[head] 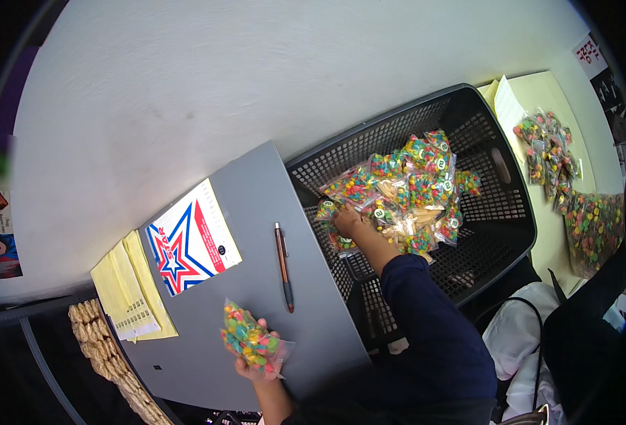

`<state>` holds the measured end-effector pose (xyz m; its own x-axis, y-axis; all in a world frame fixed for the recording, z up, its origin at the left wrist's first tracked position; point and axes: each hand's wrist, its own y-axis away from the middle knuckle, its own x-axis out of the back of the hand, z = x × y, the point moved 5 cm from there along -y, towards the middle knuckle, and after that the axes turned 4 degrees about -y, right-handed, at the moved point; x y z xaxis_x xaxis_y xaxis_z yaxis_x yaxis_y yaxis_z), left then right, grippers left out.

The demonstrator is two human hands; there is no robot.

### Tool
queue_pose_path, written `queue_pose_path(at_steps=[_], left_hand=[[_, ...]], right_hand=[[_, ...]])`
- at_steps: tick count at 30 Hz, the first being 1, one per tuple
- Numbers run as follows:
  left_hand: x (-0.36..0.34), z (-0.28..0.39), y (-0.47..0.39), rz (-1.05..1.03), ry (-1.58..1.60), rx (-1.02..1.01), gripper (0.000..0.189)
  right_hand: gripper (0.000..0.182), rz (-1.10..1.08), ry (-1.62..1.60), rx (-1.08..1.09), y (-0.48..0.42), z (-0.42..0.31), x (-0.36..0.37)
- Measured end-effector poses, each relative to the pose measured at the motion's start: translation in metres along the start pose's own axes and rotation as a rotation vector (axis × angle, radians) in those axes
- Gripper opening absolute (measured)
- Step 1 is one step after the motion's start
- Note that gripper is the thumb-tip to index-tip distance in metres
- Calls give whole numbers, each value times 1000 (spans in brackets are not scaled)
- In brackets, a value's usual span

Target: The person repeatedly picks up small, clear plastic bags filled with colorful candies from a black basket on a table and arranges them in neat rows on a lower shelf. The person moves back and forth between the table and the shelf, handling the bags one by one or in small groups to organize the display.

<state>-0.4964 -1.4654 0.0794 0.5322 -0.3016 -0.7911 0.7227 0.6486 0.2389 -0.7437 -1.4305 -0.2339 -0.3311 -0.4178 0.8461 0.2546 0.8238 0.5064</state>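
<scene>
My left hand (260, 370) is closed around a clear plastic bag of colourful candy (249, 336), held above the grey desktop (260, 196). My right hand (349, 221) reaches into a black perforated plastic basket (483, 210), its fingers down among the bags at the near-left side of the pile. Whether those fingers grip a bag is hidden. Bags of multicoloured candy (422, 188) with round stickers fill the basket's middle, mixed with bags of a pale tan snack (424, 217).
On the desk lie a brown pen (284, 265), a notepad with a star design (193, 239) and yellow papers (135, 287). More candy bags (549, 151) rest on a pale surface right of the basket. Packets of a tan snack (100, 340) hang beyond the desk's left edge. A white wall (185, 90) stands behind.
</scene>
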Motion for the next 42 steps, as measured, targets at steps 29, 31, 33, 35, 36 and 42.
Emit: queue_pose_path(at_steps=[29,31,33,35,36,42], left_hand=[[2,57,34,-19,-49,-75,60],[3,75,42,-33,-78,-103,54],[3,93,50,-30,-121,-149,53],[0,104,55,-14,-139,-149,52],[1,109,57,-7,-139,-154,52],[12,118,66,42,-115,-209,49]], right_hand=[[27,1043,-1011,138,325,-57,278],[26,880,-1048,260,330,-91,280],[25,669,-973,371,328,-127,273],[28,525,-917,485,322,-167,266],[29,454,-955,516,315,-186,259],[40,490,-809,319,296,-240,260]])
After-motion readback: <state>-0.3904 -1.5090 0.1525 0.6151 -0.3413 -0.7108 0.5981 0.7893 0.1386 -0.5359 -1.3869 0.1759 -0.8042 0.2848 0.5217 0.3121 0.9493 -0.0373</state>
